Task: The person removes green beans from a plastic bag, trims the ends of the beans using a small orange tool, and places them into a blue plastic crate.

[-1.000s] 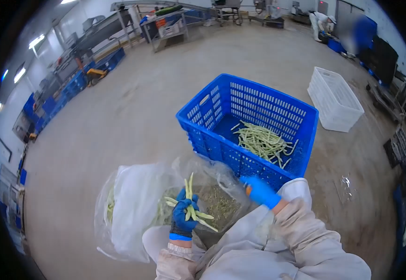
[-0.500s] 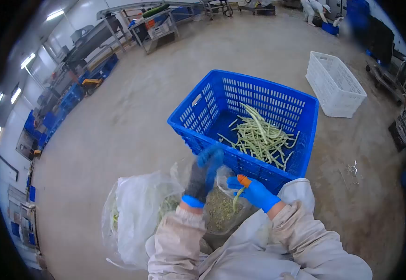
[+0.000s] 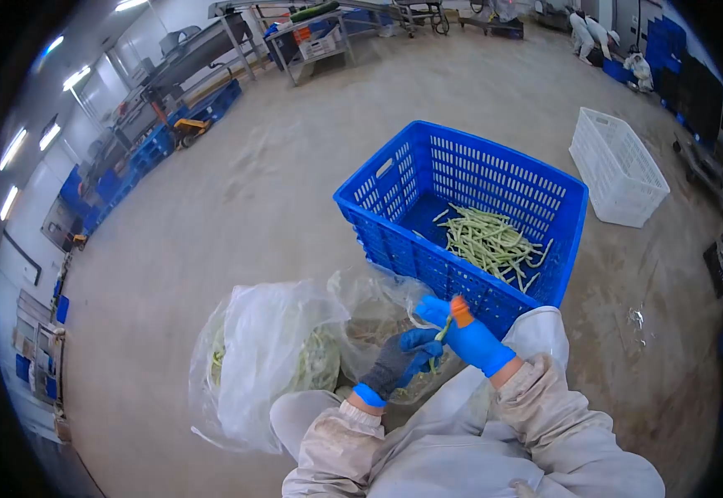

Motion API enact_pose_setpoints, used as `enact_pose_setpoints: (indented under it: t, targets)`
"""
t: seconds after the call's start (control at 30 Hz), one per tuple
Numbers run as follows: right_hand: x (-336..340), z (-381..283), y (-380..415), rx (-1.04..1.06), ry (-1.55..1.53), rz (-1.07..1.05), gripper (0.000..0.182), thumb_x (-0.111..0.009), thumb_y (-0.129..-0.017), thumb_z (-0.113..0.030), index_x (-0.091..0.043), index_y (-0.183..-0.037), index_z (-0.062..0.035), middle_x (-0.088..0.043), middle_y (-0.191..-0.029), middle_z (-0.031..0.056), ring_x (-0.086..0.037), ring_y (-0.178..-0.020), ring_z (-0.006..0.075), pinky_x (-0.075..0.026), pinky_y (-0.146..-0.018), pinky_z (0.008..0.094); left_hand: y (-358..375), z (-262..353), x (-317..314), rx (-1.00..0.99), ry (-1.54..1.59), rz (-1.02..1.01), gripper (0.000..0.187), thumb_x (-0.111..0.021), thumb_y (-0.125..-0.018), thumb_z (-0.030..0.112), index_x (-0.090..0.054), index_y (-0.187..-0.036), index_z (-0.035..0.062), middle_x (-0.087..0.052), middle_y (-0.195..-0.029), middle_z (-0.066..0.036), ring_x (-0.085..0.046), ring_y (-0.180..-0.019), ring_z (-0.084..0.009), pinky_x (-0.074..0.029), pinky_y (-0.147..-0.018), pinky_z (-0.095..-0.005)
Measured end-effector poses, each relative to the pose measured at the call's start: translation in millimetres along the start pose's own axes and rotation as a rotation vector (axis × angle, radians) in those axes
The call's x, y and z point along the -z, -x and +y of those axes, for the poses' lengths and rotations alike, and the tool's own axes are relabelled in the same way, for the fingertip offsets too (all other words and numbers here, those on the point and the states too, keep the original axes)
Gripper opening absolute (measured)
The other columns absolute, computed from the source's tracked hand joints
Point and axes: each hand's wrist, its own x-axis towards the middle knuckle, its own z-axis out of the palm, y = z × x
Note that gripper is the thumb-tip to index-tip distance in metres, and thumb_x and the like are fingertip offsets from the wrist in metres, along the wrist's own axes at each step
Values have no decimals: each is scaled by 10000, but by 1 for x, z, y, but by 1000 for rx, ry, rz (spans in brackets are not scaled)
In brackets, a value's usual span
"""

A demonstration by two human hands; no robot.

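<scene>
Between my two hands, in front of my lap, is a thin green bean (image 3: 442,334). My right hand (image 3: 475,342), in a blue glove with an orange cover on one digit, is closed on its upper part. My left hand (image 3: 401,363), in a dark grey glove with blue fingers, is closed around the lower part. Under the hands lies an opened clear plastic bag (image 3: 370,300), its contents partly hidden by my left hand. Beyond it stands a blue crate (image 3: 461,264) with a pile of green beans (image 3: 492,241) on its bottom.
To the left of my knees a clear plastic bag (image 3: 266,332) bulges with green beans. A white crate (image 3: 619,170) stands on the floor behind the blue crate, to the right. Far off are a steel table (image 3: 320,50) and people in white (image 3: 591,37) bending over a blue tub.
My left hand has come back from the blue crate's near edge to the bean in my right hand. A long bean above the pile has dropped. The view has shifted slightly left.
</scene>
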Motion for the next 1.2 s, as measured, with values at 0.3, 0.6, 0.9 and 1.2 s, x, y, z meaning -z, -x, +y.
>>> enact_pose_setpoints:
  t: [0.3, 0.6, 0.9, 1.2]
  targets:
    - [-22, -57, 28, 259, 435, 101, 333, -545, -893, -116, -529, -1221, -62, -551, -1185, 64, -545, -1042, 167, -443, -867, 292, 30, -3, 12, -259, 99, 181, 293, -592, -886, 224, -596, -1103, 27, -621, -921, -26, -586, -827, -108, -488, -722, -257]
    - [-51, -77, 23, 644, 1477, -242, 374, -559, -763, -6, -565, -1132, -66, -561, -1025, 114, -566, -882, 286, -486, -710, 348, 46, 9, 20, -594, -723, 388, 265, -653, -788, 197, -612, -1015, 66, -608, -879, -163, -589, -776, -335, -473, -678, -393]
    - [-46, -32, 16, 428, 1018, -80, 199, -546, -868, -90, -603, -1051, -36, -605, -874, 73, -570, -748, 197, -471, -643, 310, 44, -8, 27, -453, -441, 314, 264, -609, -837, 201, -599, -1061, 61, -633, -942, -137, -614, -821, -284, -489, -701, -371]
    - [-19, -5, 13, 87, 356, 240, 200, -565, -895, -177, -620, -1018, -31, -613, -848, 51, -561, -731, 128, -469, -654, 268, 40, -25, 54, -417, 933, 468, 295, -481, -936, 186, -522, -1209, 81, -596, -1129, -59, -574, -1043, -203, -471, -903, -382]
